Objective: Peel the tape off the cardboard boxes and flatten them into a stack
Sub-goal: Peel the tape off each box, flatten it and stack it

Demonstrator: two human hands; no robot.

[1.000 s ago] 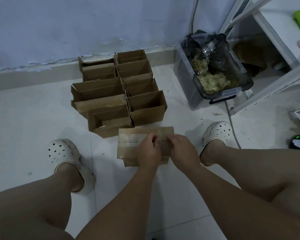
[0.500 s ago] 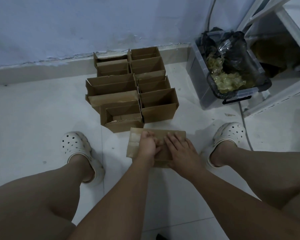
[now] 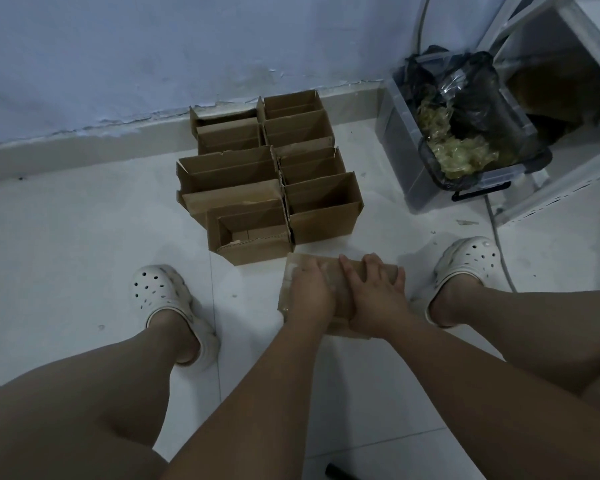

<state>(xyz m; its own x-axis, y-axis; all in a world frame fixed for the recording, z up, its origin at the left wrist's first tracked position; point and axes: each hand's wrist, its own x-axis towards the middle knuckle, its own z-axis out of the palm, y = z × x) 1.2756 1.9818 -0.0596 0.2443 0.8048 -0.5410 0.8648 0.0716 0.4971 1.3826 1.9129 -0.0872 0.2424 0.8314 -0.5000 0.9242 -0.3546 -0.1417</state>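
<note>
white clog (image 3: 160,296) on the left, then open cardboard boxes (image 3: 267,181) packed together on the floor (image 3: 66,237), the taped box (image 3: 291,275) sits just in front of them. left grip (image 3: 310,292) on top, fingers bent, can't tell if it's pinching anything. right grip (image 3: 374,292) pressing flat, fingers spread. bin of tape wads (image 3: 400,157) far right

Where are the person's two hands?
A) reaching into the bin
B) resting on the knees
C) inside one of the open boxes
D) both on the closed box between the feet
D: the left hand and right hand both lie on the closed box on the floor, short of the open boxes and away from the bin.
</note>
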